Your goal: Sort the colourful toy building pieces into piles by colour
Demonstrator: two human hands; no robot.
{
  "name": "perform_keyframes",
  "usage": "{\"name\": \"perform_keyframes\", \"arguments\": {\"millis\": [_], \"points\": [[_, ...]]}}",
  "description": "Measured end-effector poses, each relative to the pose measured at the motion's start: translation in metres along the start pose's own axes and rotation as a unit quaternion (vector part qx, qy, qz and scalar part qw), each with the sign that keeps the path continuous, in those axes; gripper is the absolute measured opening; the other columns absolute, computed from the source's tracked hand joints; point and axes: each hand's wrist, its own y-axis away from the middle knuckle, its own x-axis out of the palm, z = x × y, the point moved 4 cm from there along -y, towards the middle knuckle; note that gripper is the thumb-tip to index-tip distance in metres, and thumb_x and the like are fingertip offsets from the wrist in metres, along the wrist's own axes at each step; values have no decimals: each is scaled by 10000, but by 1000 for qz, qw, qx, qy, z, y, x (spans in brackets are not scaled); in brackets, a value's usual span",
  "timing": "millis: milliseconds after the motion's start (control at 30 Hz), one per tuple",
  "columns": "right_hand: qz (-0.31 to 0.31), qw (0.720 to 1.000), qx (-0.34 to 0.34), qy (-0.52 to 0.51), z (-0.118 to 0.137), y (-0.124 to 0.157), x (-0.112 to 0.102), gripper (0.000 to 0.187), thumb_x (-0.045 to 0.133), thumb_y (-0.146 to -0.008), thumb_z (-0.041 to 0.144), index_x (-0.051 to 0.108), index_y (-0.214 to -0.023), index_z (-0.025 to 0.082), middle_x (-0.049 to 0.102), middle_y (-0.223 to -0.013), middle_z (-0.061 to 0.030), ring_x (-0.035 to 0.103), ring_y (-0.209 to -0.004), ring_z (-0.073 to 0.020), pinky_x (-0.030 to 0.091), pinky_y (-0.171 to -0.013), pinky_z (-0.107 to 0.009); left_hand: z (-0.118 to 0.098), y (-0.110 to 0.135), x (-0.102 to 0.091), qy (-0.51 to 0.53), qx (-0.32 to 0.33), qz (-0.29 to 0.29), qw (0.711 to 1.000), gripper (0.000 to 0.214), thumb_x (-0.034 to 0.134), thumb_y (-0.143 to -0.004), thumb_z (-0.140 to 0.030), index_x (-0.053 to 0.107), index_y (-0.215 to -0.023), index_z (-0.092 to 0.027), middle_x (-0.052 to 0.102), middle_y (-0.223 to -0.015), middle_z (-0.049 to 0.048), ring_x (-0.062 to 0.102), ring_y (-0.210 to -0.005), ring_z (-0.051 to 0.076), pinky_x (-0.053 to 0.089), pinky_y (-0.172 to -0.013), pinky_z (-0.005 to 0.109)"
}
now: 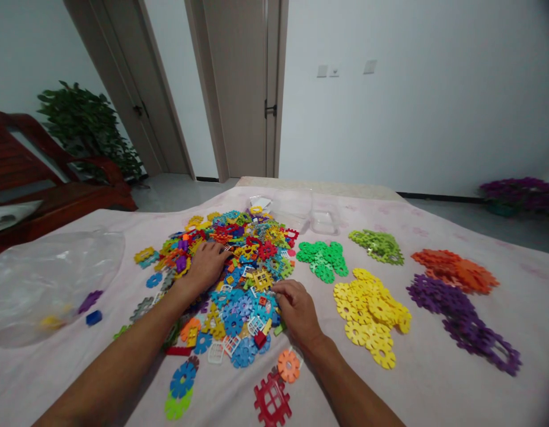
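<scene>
A mixed heap of plastic interlocking building pieces lies in front of me, made up of notched discs, square frames and small blocks in many colours. My left hand rests on the upper left of the heap, its fingers stretched out over the pieces with nothing visibly gripped. At the heap's right edge is my right hand, fingers curled in beside light blue discs; whatever is in them is hidden. Close below that hand are an orange disc and a red window-like frame.
To the right lie sorted piles: green discs, lime pieces, yellow discs, orange pieces and purple pieces. Clear plastic containers stand at the back. A transparent bag covers the left side of the pink tablecloth.
</scene>
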Motion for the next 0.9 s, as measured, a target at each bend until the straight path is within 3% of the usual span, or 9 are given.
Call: {"name": "perform_keyframes", "arguments": {"millis": [167,333,433,500,600,733,833,900], "points": [[6,1000,-1,4,2,0,-1,244,558,-846,144,775,-913,232,750,-1000,-64,655,-1022,-241,503,-940,-397,28,21,-7,-3,-38,-1,999,359,569,-896,-185,737,-1195,-291,583,-1461,119,500,-1336,351,274,-1125,628],[7,1000,-6,6,5,-1,-2,240,555,-850,147,772,-902,235,753,-991,-62,661,-1012,-241,509,-933,-396,59,34,-9,34,-90,10,995,361,542,-895,-213,753,-1182,-275,593,-1448,119,538,-1313,332,425,-1068,516],[9,1000,-5,9,4,-1,-2,235,558,-856,150,772,-901,236,753,-991,-61,660,-1010,-240,509,-935,-396,71,38,-8,52,-112,8,992,395,510,-868,-148,767,-1145,-263,595,-1437,114,583,-1254,318,477,-1029,468],[10,1000,-4,11,3,-1,-1,232,559,-859,151,771,-906,234,751,-991,-61,657,-1011,-239,506,-936,-397,73,41,-9,57,-107,-12,993,396,499,-854,-114,775,-1101,-253,592,-1435,112,573,-1265,315,469,-1044,465],[14,1000,-4,14,2,-1,-1,236,556,-862,148,770,-919,228,748,-989,-61,654,-1011,-238,502,-935,-396,65,44,-11,69,-46,-27,996,274,566,-880,-194,780,-1043,-248,607,-1387,118,544,-1275,314,433,-1078,466],[18,1000,-6,17,2,-1,-1,246,550,-857,140,770,-914,234,748,-985,-57,651,-1007,-236,499,-928,-390,57,42,-10,78,12,30,996,245,708,-846,-340,781,-1075,-291,637,-1257,111,544,-1183,317,419,-1041,469],[22,1000,-5,20,3,-1,-1,253,544,-858,138,768,-916,240,748,-991,-53,649,-1010,-235,497,-931,-391,60,39,-9,78,16,75,994,347,779,-787,-334,754,-1132,-310,620,-1220,101,529,-1143,305,415,-999,444],[23,1000,-5,21,3,-1,-1,256,542,-855,135,768,-916,241,749,-989,-53,649,-1007,-236,498,-928,-392,64,38,-7,81,12,94,992,288,792,-770,-332,756,-1054,-302,609,-1202,91,520,-1130,297,407,-983,429]]}}
